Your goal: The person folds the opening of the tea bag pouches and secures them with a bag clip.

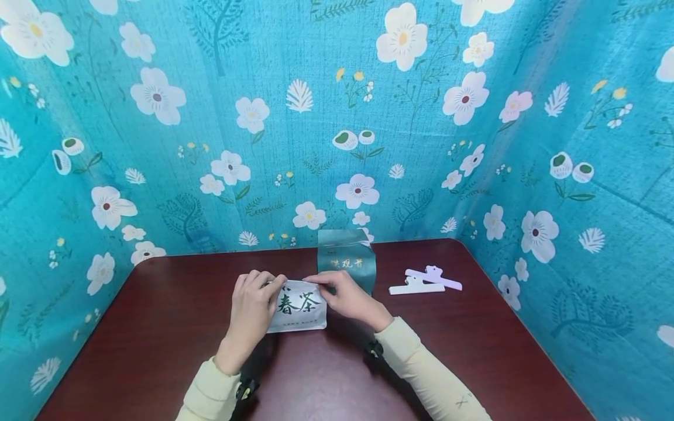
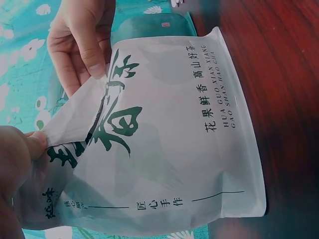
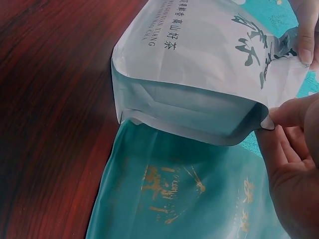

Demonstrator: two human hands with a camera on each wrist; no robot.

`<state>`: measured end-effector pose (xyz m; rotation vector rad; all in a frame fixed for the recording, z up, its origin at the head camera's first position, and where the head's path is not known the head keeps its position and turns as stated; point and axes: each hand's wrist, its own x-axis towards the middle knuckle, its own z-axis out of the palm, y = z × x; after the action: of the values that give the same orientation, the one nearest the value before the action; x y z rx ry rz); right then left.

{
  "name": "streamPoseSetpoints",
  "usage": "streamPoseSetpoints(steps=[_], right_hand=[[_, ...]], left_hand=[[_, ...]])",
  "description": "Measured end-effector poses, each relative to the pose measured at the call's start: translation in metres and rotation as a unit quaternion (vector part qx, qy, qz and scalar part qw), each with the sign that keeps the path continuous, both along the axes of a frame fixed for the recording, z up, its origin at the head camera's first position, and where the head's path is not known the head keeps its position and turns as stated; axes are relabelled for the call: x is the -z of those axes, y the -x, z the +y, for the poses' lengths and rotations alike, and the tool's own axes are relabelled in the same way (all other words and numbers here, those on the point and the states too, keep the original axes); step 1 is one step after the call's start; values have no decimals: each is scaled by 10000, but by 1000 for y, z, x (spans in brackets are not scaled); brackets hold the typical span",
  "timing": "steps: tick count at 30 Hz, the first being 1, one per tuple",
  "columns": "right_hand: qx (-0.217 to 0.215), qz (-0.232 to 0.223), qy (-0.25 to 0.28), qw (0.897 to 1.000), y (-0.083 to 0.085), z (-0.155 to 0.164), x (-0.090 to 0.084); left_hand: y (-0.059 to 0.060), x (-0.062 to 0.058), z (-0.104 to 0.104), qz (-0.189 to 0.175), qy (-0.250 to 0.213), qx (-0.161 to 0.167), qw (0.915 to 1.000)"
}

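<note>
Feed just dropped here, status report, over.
Left hand and right hand pinch white tea bag top. Teal bag behind. Clips aside, nothing blocking.

Counted on table: two tea pouches, one white (image 1: 297, 308), one teal (image 1: 346, 257); two sealing clips (image 1: 425, 280) at 3 o'clock.

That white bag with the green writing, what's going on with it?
A person is holding the white tea bag at its top edge with both hands: the left hand pinches one end and the right hand the other, and the top looks partly folded over. The bag sits on a dark red table. A teal tea bag stands just behind it, and two pale sealing clips lie untouched off to the right.
</note>
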<state>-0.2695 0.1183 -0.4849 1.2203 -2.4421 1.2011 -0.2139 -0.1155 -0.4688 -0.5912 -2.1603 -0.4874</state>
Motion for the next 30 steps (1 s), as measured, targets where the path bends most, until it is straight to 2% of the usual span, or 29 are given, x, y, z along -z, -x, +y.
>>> streamPoseSetpoints(steps=[10,30], right_hand=[[64,-272,-14,9996,-3,-2,1],[-2,-243,193,9995,-3,-2,3]], left_hand=[[-2,2,-1,-44,-16,-23,10000],[-1,2,-1,-35,-103,11,9999]])
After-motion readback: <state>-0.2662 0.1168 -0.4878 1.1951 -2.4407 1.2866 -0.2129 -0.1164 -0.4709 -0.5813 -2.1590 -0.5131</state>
